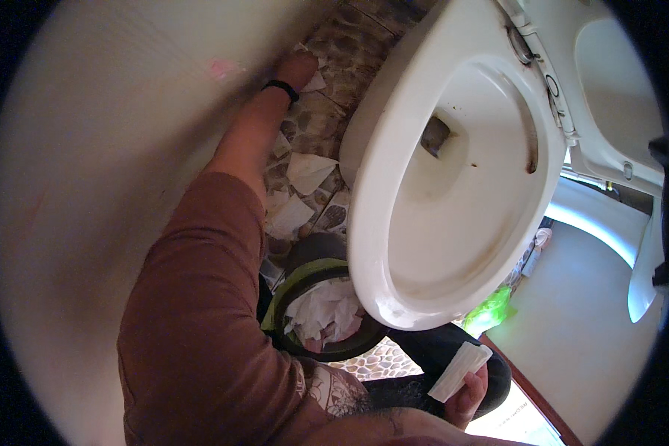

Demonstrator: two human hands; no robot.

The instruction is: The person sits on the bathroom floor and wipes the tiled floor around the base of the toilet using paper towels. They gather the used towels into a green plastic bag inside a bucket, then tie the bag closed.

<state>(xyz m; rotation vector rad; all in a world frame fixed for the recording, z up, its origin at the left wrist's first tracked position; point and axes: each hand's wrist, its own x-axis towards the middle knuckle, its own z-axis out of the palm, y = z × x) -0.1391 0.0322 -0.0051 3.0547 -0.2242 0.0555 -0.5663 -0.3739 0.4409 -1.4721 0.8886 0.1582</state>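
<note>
My left hand [299, 69], with a black band on its wrist, reaches down to the stone-patterned floor between the wall and the toilet. It is at a piece of white paper [314, 82]; its fingers are hidden, so I cannot tell whether it grips the paper. At the lower right, my right hand [468, 393] holds a folded strip of white paper [458, 371] near my dark-trousered knee. More loose paper sheets [310, 171] lie on the floor beside my left forearm. A dark bin with a green liner [279, 312] contains crumpled white paper [324, 312].
The white toilet bowl [368, 234] stands close on the right, brown stains inside, its seat and lid [619, 83] raised. A pale wall [89, 167] borders my left arm. A bright green plastic bag [488, 309] lies beyond the bowl near another wall [568, 301].
</note>
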